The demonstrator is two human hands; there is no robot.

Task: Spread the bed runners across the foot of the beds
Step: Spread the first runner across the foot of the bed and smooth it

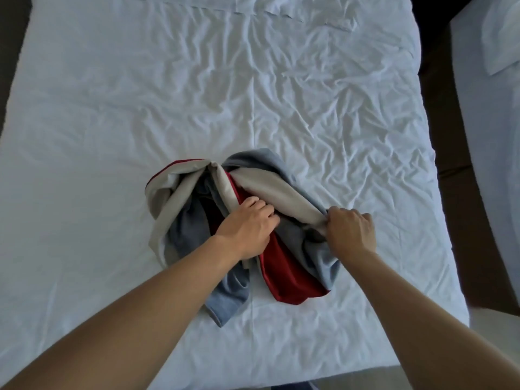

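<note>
A bunched bed runner [281, 190] of red, blue-grey and pale grey cloth lies in a heap near the foot of a bed with a wrinkled white sheet [197, 94]. My left hand [247, 229] reaches into the middle of the heap, its fingers curled into the folds beside a red strip. My right hand [349, 232] grips a pale grey fold at the heap's right edge. A red part and a blue-grey part of the runner trail toward me.
A second bed with white linen [489, 108] stands to the right, across a dark brown floor gap [447, 178]. A folded white piece [503, 46] lies on that bed. The near edge of my bed runs along the bottom of the view.
</note>
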